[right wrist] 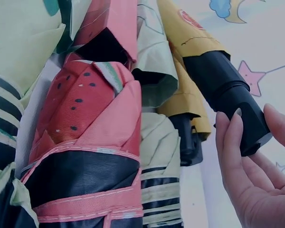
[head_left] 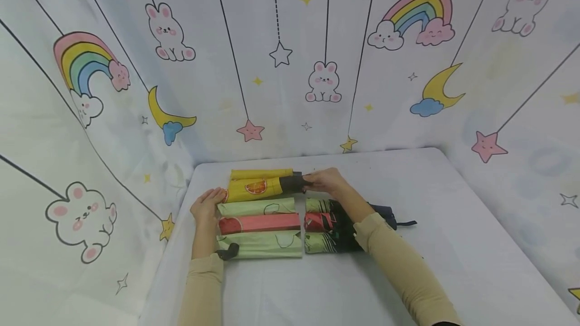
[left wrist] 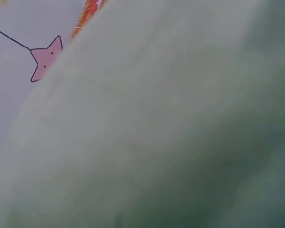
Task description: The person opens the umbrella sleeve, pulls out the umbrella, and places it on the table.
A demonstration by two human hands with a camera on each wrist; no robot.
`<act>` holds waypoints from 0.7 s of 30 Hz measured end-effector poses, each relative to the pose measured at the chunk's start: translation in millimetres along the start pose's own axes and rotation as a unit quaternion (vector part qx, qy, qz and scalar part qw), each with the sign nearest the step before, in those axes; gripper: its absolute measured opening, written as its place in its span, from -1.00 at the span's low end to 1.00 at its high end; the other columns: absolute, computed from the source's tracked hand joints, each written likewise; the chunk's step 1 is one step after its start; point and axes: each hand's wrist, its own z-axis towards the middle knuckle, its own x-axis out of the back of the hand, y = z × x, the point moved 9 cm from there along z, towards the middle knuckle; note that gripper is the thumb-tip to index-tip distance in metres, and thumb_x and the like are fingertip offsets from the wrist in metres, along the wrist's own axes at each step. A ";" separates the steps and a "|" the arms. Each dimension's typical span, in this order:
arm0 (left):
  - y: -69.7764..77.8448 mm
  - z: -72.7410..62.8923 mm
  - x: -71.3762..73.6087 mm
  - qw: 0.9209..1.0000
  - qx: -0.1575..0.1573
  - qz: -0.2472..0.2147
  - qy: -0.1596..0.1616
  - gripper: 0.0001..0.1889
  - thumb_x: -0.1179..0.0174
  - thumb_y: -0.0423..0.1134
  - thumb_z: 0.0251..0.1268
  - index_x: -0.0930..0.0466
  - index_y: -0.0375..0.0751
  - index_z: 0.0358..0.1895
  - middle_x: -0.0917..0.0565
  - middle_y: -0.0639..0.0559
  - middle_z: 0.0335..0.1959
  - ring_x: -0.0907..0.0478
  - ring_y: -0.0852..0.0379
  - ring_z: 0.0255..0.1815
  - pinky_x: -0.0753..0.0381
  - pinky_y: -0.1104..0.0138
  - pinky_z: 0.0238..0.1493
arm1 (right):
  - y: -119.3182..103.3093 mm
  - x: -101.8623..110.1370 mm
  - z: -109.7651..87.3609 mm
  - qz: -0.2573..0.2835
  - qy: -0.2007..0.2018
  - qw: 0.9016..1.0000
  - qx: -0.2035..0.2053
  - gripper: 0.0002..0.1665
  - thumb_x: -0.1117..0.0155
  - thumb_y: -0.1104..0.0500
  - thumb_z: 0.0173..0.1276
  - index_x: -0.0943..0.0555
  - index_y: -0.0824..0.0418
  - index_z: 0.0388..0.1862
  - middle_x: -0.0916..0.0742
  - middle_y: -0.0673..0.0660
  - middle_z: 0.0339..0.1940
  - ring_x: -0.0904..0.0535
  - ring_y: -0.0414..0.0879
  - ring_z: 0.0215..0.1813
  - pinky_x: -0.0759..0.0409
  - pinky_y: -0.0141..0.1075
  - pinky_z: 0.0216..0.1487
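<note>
A folded umbrella in a yellow sleeve with orange slices [head_left: 256,186] lies across both hands in the head view. My right hand [head_left: 328,181] grips its black handle [right wrist: 228,92], with fingers and thumb around the handle's end in the right wrist view. My left hand [head_left: 208,205] holds the sleeve's left end; its fingertips are partly hidden. Just behind lies a second yellow sleeve [head_left: 260,173] with a dark end. A blurred pale green surface [left wrist: 147,104] fills most of the left wrist view, where the left hand does not show.
Nearer the person lie two pale green sleeves [head_left: 258,209] and a red sleeve [head_left: 267,223] between them. Beside their right ends lie matching folded umbrellas, one with a watermelon print [right wrist: 90,104], partly under the right forearm. A patterned cloth wall [head_left: 281,89] stands behind the white table [head_left: 272,291].
</note>
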 end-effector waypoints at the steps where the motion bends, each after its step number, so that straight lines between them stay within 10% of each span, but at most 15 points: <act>1: -0.1 0.9 0.8 1.000 -0.003 0.005 0.001 -0.29 -0.35 -0.71 0.19 -0.36 -0.50 0.45 -0.55 -0.38 0.34 -0.73 -0.07 0.14 -0.73 0.28 0.16 | -0.9 0.1 -1.2 -0.001 0.000 1.000 0.000 -0.40 -0.50 0.40 0.31 -0.53 0.61 0.26 -0.57 0.49 0.32 -0.80 0.08 -0.13 -0.68 -0.01 0.30; 21: -2.2 2.8 3.1 1.000 0.009 0.015 0.000 -0.27 -0.38 -0.67 0.20 -0.37 -0.45 0.48 -0.63 -0.28 0.27 -0.73 0.00 0.15 -0.72 0.34 0.17 | -5.4 18.3 -9.3 0.019 0.004 1.000 0.011 -0.42 -0.47 0.44 0.32 -0.51 0.65 0.25 -0.58 0.51 0.28 -0.78 0.19 0.00 -0.77 -0.07 0.15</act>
